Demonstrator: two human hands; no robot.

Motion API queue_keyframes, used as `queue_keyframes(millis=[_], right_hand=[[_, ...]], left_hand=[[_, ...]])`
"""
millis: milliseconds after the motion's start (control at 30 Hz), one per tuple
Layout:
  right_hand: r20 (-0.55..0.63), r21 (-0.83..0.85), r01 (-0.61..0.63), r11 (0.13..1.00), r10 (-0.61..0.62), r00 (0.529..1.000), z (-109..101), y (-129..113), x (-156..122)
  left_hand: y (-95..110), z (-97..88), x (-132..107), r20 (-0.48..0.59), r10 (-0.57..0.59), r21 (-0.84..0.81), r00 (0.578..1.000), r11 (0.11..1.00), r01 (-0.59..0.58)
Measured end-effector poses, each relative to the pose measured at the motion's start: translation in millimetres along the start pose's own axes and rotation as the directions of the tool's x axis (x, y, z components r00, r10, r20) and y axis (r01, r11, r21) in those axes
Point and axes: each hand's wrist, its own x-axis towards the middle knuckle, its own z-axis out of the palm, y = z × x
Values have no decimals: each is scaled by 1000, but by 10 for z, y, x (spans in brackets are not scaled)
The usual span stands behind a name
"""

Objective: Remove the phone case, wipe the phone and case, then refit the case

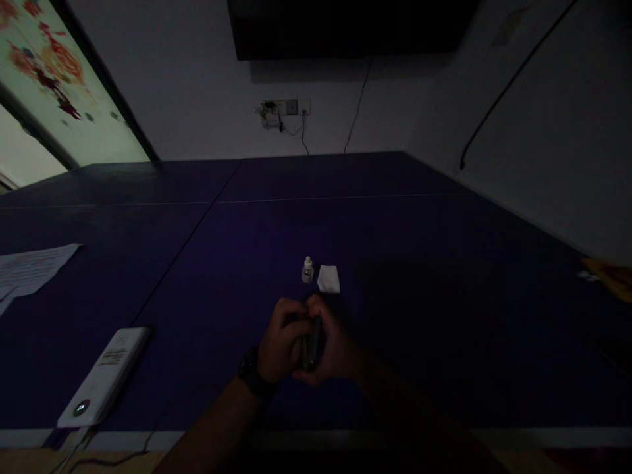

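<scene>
Both my hands meet at the lower middle of the head view, above a dark blue table (222, 263). Between them is a dark, slim, phone-like object (313, 345), seen nearly edge-on; the dim light hides its details. My left hand (282, 339), with a black watch on the wrist, has its fingers bent over the object's upper end. From the other side, my right hand (338, 343) wraps round it. Just beyond my fingers stands a small clear dropper bottle (307, 272) with a white cap. Beside the bottle lies a folded white cloth or wipe (328, 280).
At the left front lies a white power bank (103, 378) with a cable over the table edge. Printed sheets (37, 270) lie farther left. A yellow item (609, 276) sits at far right. Wall sockets (286, 108) and a dark screen (350, 26) are beyond.
</scene>
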Motion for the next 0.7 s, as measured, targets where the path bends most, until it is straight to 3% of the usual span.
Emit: queue_keyframes(millis=[167, 333, 433, 567, 700], right_hand=[[32, 16, -42, 999, 42, 999, 18, -4, 15], [112, 103, -131, 986, 119, 986, 55, -21, 2], [162, 206, -163, 965, 131, 978, 85, -61, -3], [32, 313, -175, 933, 173, 984, 188, -154, -15], [-182, 320, -203, 925, 270, 945, 332, -188, -69]], left_hand=[[3, -16, 37, 39, -35, -166, 999, 985, 41], [94, 61, 49, -109, -95, -131, 990, 988, 81], [161, 87, 73, -140, -101, -89, 985, 992, 89], [219, 96, 95, -110, -76, -36, 991, 997, 72], [261, 119, 107, -78, -29, -29, 997, 999, 27]])
